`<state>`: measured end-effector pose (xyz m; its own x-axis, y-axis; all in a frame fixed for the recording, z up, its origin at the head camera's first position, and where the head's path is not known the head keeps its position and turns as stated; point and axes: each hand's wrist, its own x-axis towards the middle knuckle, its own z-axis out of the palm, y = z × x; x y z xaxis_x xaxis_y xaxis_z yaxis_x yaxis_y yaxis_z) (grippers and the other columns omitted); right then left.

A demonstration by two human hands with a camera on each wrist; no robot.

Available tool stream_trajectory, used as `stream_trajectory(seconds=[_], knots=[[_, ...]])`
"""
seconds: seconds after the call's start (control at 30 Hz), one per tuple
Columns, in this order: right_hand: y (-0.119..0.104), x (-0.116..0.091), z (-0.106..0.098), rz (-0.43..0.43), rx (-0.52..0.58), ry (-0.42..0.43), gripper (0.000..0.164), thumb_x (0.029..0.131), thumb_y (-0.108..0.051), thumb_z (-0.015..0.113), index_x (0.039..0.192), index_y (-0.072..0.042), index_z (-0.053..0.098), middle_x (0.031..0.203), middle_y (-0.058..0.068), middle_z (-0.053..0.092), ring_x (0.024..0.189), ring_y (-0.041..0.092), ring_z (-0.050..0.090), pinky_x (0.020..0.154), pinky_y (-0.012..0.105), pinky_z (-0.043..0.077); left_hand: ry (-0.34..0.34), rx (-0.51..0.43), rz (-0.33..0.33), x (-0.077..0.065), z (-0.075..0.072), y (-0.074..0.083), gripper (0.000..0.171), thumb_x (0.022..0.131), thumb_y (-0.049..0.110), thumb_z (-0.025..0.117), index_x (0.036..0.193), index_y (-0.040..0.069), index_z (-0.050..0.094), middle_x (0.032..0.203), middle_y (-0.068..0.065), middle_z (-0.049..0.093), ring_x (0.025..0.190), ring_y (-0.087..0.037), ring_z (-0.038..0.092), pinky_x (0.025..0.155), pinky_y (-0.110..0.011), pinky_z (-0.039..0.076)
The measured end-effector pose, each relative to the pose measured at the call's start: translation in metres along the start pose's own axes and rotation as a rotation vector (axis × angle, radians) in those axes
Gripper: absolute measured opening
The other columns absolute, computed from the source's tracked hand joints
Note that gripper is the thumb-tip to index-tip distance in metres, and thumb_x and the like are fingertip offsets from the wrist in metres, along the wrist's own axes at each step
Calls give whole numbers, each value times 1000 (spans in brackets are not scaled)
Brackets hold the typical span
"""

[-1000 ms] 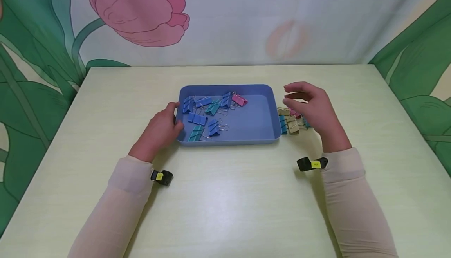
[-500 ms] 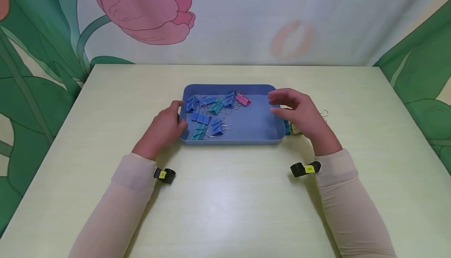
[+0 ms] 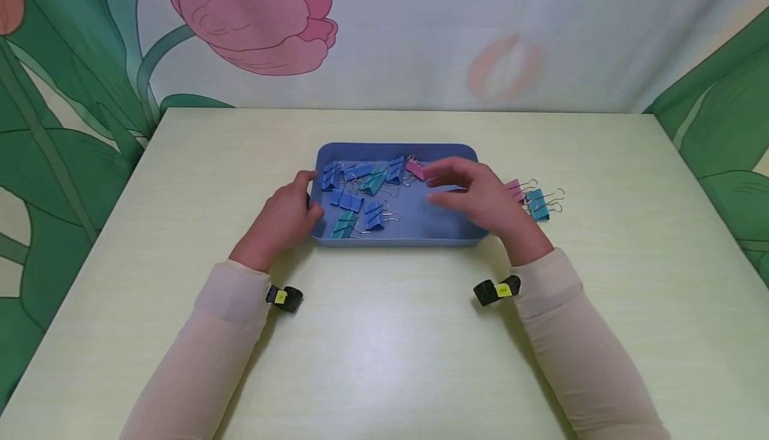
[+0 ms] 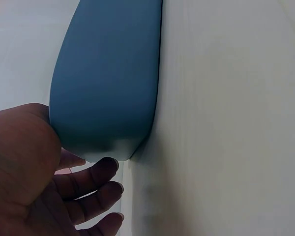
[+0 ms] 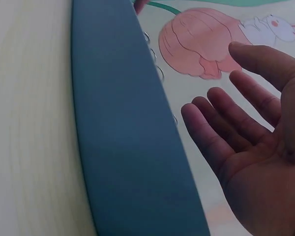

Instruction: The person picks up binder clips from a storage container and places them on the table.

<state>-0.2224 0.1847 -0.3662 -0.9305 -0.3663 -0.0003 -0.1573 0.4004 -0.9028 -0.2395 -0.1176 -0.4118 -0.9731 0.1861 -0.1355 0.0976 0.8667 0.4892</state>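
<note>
A blue rectangular tray holds several binder clips: blue ones such as this blue binder clip, teal ones such as this teal binder clip, and a pink binder clip. At the tray's left end, my left hand grips the rim; in the left wrist view its fingers curl by the outer wall. Over the tray's right half hovers my right hand, fingers loosely bent and apart from the thumb, with nothing between them. In the right wrist view its palm is bare.
Right of the tray, partly hidden behind my right hand, more binder clips lie on the table, among them a blue binder clip and a pink binder clip. A printed curtain hangs behind the table.
My right hand has moved left, from above the loose binder clips to over the tray. The left hand stays at the tray's left end. The head view has shifted slightly.
</note>
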Motion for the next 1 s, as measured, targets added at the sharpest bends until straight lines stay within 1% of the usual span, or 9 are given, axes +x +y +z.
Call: stream_trajectory(seconds=[0.1, 0.2, 0.33, 0.43, 0.53, 0.63, 0.7, 0.87, 1.0], knots=[[-4, 5, 7, -10, -12, -32, 39, 82, -17, 66, 119, -16, 57, 119, 4, 58, 112, 21, 55, 91, 35, 46, 1, -1, -1, -1, 0, 1, 55, 89, 18, 43, 140, 7, 25, 80, -10, 52, 67, -22, 48, 56, -30, 38], [-6, 9, 14, -20, -19, -63, 39, 81, -16, 66, 119, -13, 57, 119, 6, 58, 112, 24, 55, 91, 36, 46, 3, 1, 4, -1, -1, 2, 55, 89, 18, 44, 140, 7, 25, 78, -10, 52, 66, -22, 47, 56, -30, 38], [7, 21, 23, -57, -23, -95, 38, 80, -19, 68, 116, -15, 58, 121, 7, 57, 110, 25, 56, 90, 36, 47, 1, 2, 1, 0, -1, 2, 56, 90, 18, 43, 140, 7, 24, 78, -10, 51, 67, -22, 47, 56, -30, 38], [20, 30, 30, -84, -50, -110, 38, 79, -23, 69, 116, -17, 59, 120, 7, 58, 107, 22, 58, 87, 33, 49, -3, 5, -6, 0, -1, 2, 56, 90, 19, 43, 141, 7, 24, 79, -10, 51, 68, -22, 48, 56, -30, 38], [20, 33, 35, -90, -94, -118, 38, 80, -24, 68, 116, -15, 59, 118, 7, 60, 104, 19, 60, 85, 32, 49, -6, 5, -10, 0, -1, 2, 56, 90, 18, 43, 141, 7, 24, 78, -10, 51, 67, -22, 48, 56, -29, 38], [20, 36, 40, -82, -166, -116, 38, 80, -27, 68, 115, -15, 60, 113, 4, 62, 100, 12, 60, 82, 31, 50, -7, 1, -13, -1, -1, 2, 55, 90, 19, 43, 141, 8, 23, 79, -10, 51, 68, -22, 48, 56, -29, 38], [19, 38, 44, -76, -213, -118, 36, 80, -29, 67, 112, -15, 61, 108, 1, 63, 97, 10, 61, 81, 30, 50, -6, 0, -14, -1, -1, 2, 55, 90, 19, 43, 141, 8, 24, 80, -10, 52, 69, -22, 48, 57, -29, 38], [17, 42, 52, -32, -289, -127, 32, 79, -31, 68, 108, -17, 63, 99, -5, 64, 92, 9, 60, 77, 28, 50, 10, 2, -3, -2, -1, 2, 56, 89, 19, 44, 140, 7, 25, 80, -10, 53, 69, -22, 48, 57, -30, 37], [16, 45, 58, 3, -338, -123, 30, 79, -34, 67, 105, -18, 63, 97, -7, 63, 90, 9, 59, 78, 27, 49, 16, 2, 6, -2, -1, 1, 56, 88, 18, 44, 140, 7, 26, 78, -10, 52, 67, -22, 48, 56, -30, 37]])
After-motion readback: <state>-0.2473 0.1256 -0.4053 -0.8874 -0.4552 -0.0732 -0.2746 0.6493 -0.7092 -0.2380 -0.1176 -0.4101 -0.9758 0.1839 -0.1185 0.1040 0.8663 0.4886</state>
